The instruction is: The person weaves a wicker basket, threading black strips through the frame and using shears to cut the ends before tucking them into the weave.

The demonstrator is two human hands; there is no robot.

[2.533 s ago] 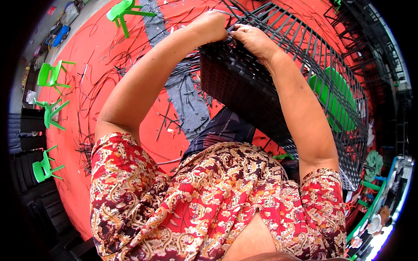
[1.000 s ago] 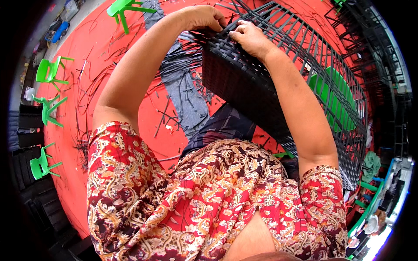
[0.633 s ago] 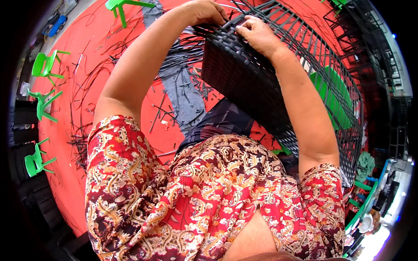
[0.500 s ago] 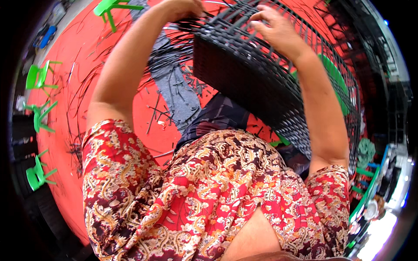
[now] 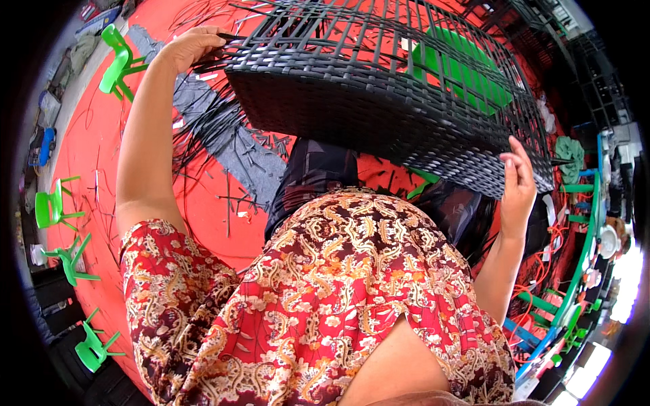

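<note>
A large black wicker basket (image 5: pixel 379 101) with a tightly woven dark side and an open lattice above lies across my lap, tilted. At its far left corner my left hand (image 5: pixel 192 50) is closed on black weaving strips (image 5: pixel 215 62); how many it grips is hidden. Down at the basket's right end my right hand (image 5: pixel 518 181) rests against the woven edge, fingers stretched out and slightly apart. Loose strip ends trail from the left side of the basket over a grey cloth (image 5: pixel 254 159).
Through the lattice shows a green plastic seat (image 5: pixel 460 68). Green chairs (image 5: pixel 120 64) stand along the left of the red floor (image 5: pixel 152 135), where black offcuts lie scattered. At right are a green-and-blue frame (image 5: pixel 588 237), orange cord (image 5: pixel 542 267) and a crumpled green cloth (image 5: pixel 570 152).
My hands have moved apart: the left toward the left, the right down to the basket's right end. The basket has shifted left in view and turned, showing more of its lattice.
</note>
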